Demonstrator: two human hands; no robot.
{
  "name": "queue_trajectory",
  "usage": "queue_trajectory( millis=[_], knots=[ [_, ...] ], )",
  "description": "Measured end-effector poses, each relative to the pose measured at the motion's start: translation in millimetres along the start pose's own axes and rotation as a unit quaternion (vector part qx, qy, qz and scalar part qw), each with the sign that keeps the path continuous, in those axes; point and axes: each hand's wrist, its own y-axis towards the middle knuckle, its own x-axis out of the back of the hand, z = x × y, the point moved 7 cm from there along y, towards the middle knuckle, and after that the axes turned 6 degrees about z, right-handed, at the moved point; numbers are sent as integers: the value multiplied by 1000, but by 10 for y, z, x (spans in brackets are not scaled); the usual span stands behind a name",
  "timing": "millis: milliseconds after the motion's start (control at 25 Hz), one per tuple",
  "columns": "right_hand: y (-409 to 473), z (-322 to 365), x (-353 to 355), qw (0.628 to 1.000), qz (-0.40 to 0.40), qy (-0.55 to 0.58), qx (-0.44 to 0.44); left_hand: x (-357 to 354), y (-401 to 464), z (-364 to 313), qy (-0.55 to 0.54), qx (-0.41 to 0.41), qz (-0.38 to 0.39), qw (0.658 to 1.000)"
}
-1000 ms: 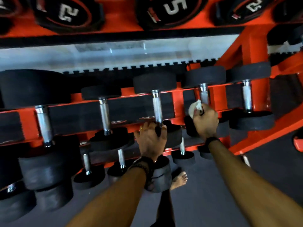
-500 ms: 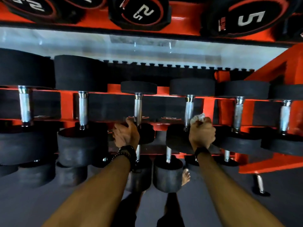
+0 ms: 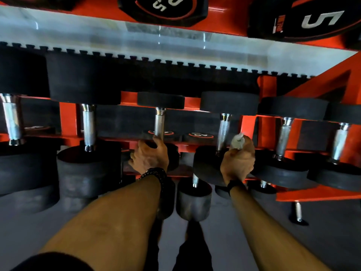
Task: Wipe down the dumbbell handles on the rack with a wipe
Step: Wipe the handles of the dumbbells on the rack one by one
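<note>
Black dumbbells with steel handles lie in a row on the orange rack [image 3: 67, 122]. My left hand [image 3: 150, 156] grips the near end of one dumbbell, its thumb and fingers at the base of the handle [image 3: 159, 122]. My right hand [image 3: 238, 163] holds a crumpled white wipe [image 3: 237, 141], which sticks out above my fist. The fist is at the near end of the neighbouring handle [image 3: 223, 130], just to its right and over the black head [image 3: 207, 165]. More handles [image 3: 283, 137] stand further right.
A lower shelf holds smaller dumbbells [image 3: 193, 200] under my wrists. Plates marked 5 [image 3: 320, 18] hang on the tier above. An orange frame leg [image 3: 316, 194] juts out at the right. Grey floor and my legs lie below.
My right hand with the wipe slid down its handle toward the near head. My left hand stayed on the neighbouring dumbbell's near end. My head moved left and closer.
</note>
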Motion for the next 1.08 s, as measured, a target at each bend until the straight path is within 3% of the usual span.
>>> queue_trajectory(
  millis=[400,560,720,840,880,960,1040,1080],
  knots=[
    [37,23,-79,999,38,-26,16,-60,20,12,-4,-40,-8,999],
    [59,-43,-154,984,147,-67,-73,-50,10,13,-17,-46,-20,999],
    [143,-90,-267,966,253,-36,-45,-48,15,23,-26,-59,-26,998],
    [227,-106,-527,892,384,180,-155,-38,11,23,-25,-57,-40,997],
    [228,-95,-620,864,419,204,-190,-28,7,9,-25,-55,-45,997],
    [268,-102,-775,816,460,260,-235,-14,-22,1,-27,-57,-47,997],
    [230,-73,-852,743,487,355,-291,-2,-30,-2,-37,-65,-49,996],
    [235,-62,-857,734,492,367,-291,-2,-29,0,-38,-67,-48,996]
  ],
)
